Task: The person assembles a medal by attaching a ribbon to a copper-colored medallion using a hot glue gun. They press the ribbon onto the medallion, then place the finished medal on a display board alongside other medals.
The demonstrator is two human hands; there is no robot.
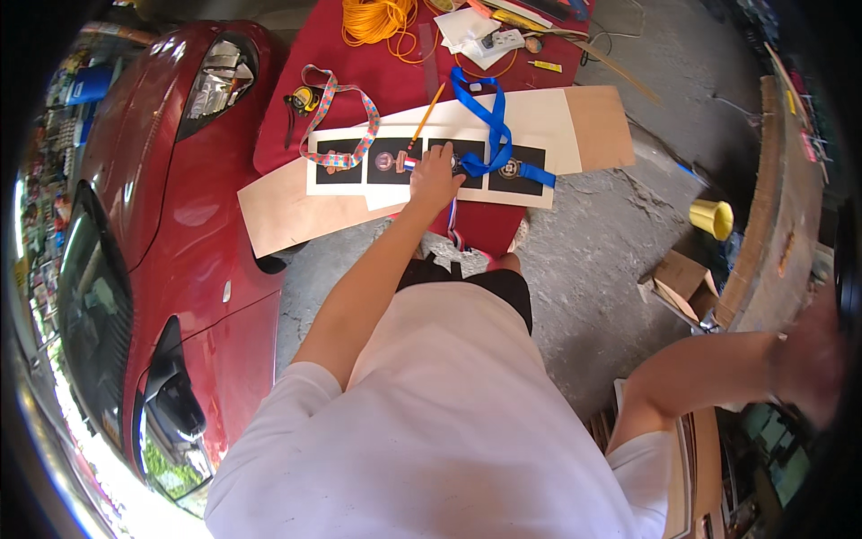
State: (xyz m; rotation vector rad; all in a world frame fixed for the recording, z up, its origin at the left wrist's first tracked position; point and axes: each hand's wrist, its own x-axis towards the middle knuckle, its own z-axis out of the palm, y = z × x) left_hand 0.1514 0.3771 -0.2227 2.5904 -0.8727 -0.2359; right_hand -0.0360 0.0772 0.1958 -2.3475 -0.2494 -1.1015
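Observation:
My left hand (435,180) reaches over a white strip with black square panels (341,190), its fingers bent around a small round medal (455,164) at the third panel. From below that hand a striped ribbon (453,229) hangs past the strip's near edge. Another medal (384,162) lies on the second panel beside a short striped ribbon piece. On the rightmost panel rests a round medal (511,169) with blue ribbon (492,121) looped nearby. A patterned lanyard (370,108) curls over the left panel. My right hand (813,355) is raised at the far right, smeared by motion.
The strip lies on crossed wooden boards (600,126) over a red-covered table (404,85). A yellow pencil (428,115), tape measure (305,99) and orange cord (377,20) are there. A red car (215,242) stands left; a cardboard box (684,280) and yellow cup (711,218) are right.

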